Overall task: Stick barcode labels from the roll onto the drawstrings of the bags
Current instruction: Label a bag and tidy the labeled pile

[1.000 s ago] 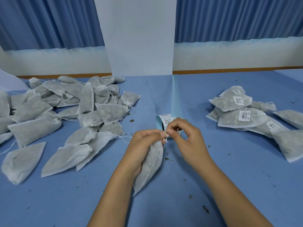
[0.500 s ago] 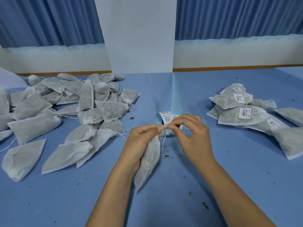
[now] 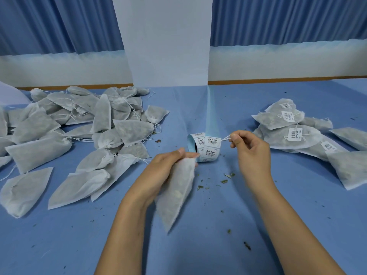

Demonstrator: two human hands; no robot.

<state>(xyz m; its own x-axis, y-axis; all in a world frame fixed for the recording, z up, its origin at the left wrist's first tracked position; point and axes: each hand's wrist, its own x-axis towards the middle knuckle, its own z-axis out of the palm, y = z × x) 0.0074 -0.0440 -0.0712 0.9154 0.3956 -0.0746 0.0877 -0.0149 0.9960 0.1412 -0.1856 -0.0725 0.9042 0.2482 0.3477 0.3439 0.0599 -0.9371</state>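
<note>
Near the middle of the surface (image 3: 198, 245), my left hand (image 3: 168, 165) gripped a bag (image 3: 176, 197) by its neck while my right hand (image 3: 250, 151) pinched its drawstring (image 3: 225, 138) out toward 2 o'clock, I think to hold it straight for sticking. The roll (image 3: 206, 147) sat close at 12 o'clock.

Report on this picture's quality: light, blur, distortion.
Head view: light soft and even, faint shadows on the table, no glare; wide-angle bending tilts the pillar and curtains; the right hand, pinching the drawstring, is slightly smeared, as is the left hand gripping the bag; barcodes on the roll show, their text too soft to read.
</note>
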